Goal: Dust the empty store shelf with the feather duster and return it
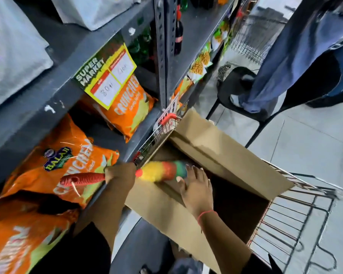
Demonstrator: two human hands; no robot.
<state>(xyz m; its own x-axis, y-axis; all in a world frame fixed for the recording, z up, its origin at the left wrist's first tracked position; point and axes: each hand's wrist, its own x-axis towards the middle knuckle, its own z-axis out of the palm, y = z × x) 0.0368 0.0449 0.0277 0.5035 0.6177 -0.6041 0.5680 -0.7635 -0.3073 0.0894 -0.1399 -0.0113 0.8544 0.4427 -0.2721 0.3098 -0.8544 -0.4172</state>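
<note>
Head view, hands [120, 173] gripping duster [162, 171], cardboard box [226, 155]

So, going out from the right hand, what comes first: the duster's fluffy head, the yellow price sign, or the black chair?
From the right hand:
1. Duster head, touching the fingertips, just left.
2. Yellow price sign, up on the shelf edge, left.
3. Black chair, far up the aisle.
</note>
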